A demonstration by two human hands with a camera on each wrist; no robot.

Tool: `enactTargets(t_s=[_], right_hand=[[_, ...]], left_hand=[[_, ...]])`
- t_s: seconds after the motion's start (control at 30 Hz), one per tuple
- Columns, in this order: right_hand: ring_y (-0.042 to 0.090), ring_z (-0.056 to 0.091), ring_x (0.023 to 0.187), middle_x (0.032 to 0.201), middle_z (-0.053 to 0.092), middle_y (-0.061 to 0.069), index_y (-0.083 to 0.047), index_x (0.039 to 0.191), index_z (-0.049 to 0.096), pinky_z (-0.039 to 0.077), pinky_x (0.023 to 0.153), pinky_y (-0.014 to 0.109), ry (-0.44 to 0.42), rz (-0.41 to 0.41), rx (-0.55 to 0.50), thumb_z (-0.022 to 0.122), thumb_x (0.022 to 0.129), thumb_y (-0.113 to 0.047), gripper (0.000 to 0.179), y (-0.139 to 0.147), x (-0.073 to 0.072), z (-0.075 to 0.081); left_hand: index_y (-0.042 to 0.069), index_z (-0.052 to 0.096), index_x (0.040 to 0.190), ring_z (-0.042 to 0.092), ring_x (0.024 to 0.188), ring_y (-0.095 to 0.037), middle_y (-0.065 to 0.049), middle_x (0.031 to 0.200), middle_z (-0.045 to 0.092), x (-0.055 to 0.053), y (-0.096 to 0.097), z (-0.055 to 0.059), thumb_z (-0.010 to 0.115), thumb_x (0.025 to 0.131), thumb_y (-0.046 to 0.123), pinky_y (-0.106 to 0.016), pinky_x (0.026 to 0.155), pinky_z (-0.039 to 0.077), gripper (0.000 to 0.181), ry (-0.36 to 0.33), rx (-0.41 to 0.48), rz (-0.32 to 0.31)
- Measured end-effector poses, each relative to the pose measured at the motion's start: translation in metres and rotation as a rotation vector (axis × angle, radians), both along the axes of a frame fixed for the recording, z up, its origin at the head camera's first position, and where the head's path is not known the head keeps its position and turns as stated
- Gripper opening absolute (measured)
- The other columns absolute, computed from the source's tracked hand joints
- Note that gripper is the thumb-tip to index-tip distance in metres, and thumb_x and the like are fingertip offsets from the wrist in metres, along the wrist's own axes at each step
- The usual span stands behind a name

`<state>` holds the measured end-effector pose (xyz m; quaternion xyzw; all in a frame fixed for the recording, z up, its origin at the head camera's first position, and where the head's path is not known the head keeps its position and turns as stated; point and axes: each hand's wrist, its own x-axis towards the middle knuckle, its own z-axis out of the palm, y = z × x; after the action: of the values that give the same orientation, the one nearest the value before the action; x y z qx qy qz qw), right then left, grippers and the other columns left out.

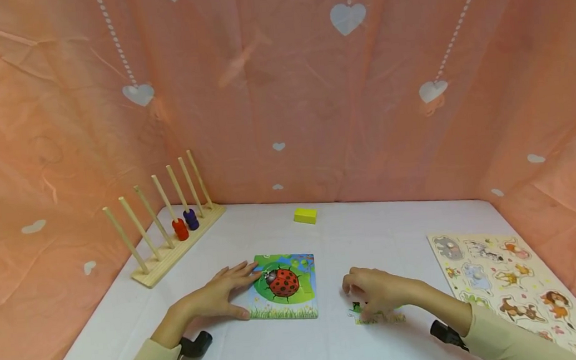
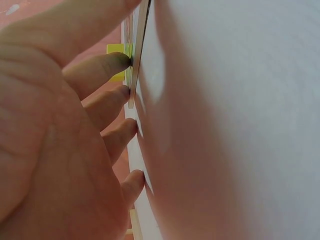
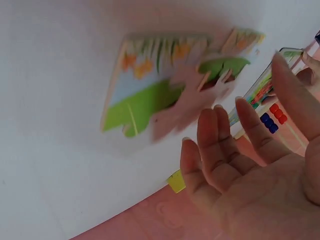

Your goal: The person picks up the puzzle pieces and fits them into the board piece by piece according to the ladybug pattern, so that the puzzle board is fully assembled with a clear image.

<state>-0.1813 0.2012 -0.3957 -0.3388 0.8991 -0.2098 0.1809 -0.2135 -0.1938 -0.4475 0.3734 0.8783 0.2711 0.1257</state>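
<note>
My left hand (image 1: 220, 293) lies at the left side of a square ladybug puzzle (image 1: 282, 283), its fingers spread, with fingertips on the upper left and the thumb by the lower left corner. In the left wrist view, the puzzle's thin edge (image 2: 141, 45) meets the fingertips of the outstretched hand (image 2: 50, 130). To the right, my right hand (image 1: 376, 291) hovers low over loose jigsaw pieces (image 1: 393, 317), partly covering them. The right wrist view shows this hand (image 3: 260, 170) with fingers loosely bent and nothing between them, beside a green, flowered piece (image 3: 142, 92) and a smaller piece (image 3: 242, 42).
A yellow block (image 1: 305, 216) sits at the back of the white table (image 1: 259, 349). On the left stands a wooden peg rack (image 1: 173, 258) with red beads (image 1: 180, 230) and purple beads (image 1: 191, 219). An animal peg board (image 1: 511, 281) occupies the right side. Pink cloth (image 1: 313, 117) hangs around.
</note>
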Motion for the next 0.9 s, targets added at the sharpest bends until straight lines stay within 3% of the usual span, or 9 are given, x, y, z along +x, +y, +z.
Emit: enactTargets(t_s=[0.37,0.9], right_hand=[[0.005,0.040,0.069,0.072,0.047,-0.011,-0.016,0.088,0.059,0.032,0.070,0.030,0.178,0.001,0.098,0.093,0.065,-0.013,0.041,0.0011,0.0099,-0.0071],[0.005,0.041,0.070,0.072,0.047,-0.011,-0.017,0.084,0.055,0.031,0.069,0.029,0.136,-0.019,0.049,0.091,0.068,-0.011,0.040,0.0041,0.0111,-0.0096]], left_hand=[[-0.002,0.045,0.147,0.017,0.144,-0.053,-0.027,0.158,0.026,0.0014,0.0009,-0.0002,0.081,0.080,0.040,-0.075,0.109,0.008,0.086,-0.001,0.014,-0.002],[-0.003,0.045,0.147,0.017,0.144,-0.054,-0.028,0.158,0.026,0.0020,0.0012,0.0034,0.080,0.081,0.040,-0.075,0.109,0.008,0.086,0.009,0.012,-0.002]])
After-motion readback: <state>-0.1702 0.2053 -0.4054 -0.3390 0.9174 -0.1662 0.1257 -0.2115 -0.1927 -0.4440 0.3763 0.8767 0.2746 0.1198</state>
